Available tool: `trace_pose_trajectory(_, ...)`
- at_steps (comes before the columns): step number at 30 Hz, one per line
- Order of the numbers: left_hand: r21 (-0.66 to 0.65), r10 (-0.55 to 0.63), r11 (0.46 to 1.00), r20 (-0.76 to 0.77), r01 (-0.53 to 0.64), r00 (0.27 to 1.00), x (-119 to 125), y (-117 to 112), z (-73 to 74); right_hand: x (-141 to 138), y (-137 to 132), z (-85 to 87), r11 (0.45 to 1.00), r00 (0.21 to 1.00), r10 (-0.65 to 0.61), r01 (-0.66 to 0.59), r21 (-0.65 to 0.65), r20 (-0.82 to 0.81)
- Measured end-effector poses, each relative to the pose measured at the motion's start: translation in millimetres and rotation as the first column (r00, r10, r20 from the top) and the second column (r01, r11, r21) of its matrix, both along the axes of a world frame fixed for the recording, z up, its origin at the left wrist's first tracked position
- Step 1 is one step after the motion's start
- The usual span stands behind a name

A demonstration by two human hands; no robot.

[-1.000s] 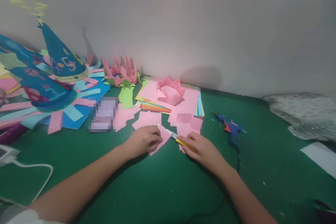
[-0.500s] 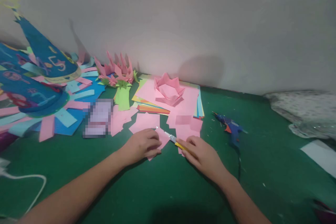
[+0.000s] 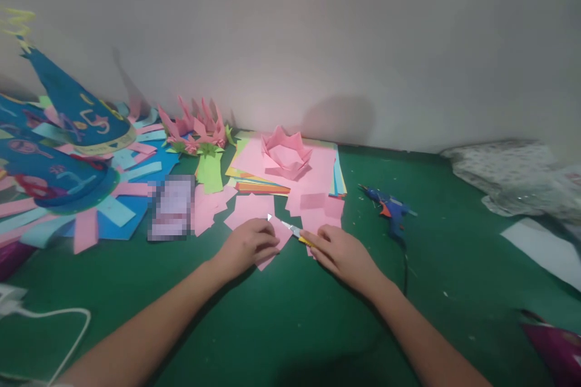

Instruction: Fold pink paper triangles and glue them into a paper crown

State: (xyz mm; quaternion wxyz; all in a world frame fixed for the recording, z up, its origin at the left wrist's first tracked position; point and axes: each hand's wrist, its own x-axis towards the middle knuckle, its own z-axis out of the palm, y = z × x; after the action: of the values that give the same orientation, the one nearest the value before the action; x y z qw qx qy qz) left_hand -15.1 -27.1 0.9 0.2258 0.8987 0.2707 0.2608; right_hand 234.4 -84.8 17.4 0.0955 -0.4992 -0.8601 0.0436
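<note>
My left hand (image 3: 247, 245) lies with curled fingers pressed on a small pink paper piece (image 3: 276, 240) on the green table (image 3: 290, 314). My right hand (image 3: 338, 251) grips a yellow utility knife (image 3: 295, 231), its blade pointing left onto that pink piece. More pink paper squares (image 3: 318, 208) lie just behind the hands. A folded pink paper crown shape (image 3: 285, 152) sits on a stack of coloured sheets (image 3: 338, 175).
A blue glue gun (image 3: 388, 208) lies to the right, its cord running forward. Blue paper cone hats (image 3: 68, 109) and coloured strips crowd the left, with pink paper flowers (image 3: 195, 130). Patterned cloth (image 3: 512, 175) and white paper (image 3: 544, 248) lie right. White cable (image 3: 54, 320) front left.
The view shifted slightly. Both hands stay on the pink piece, and the knife has drawn a little closer to my left hand.
</note>
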Motion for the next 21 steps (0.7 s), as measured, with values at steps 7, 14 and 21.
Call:
trace_pose_trajectory(7, -0.022, -0.020, 1.000, 0.002, 0.020, 1.000, -1.4, 2.7, 0.2, 7.8, -0.9, -2.0, 0.999, 0.993, -0.038, 0.039, 0.008, -0.111)
trace_pose_trajectory(14, -0.043, 0.182, 0.981, -0.166, -0.192, 0.969, -1.8, 1.3, 4.2, 3.4, -0.7, -2.2, 0.985, 0.957, -0.137, 0.158, 0.063, -0.257)
trace_pose_trajectory(21, -0.078, 0.097, 0.990, -0.261, -0.121, 0.960, -0.3, 2.4, 11.3, 1.9, 0.4, -2.2, 0.963, 0.952, -0.204, 0.237, 0.128, -0.227)
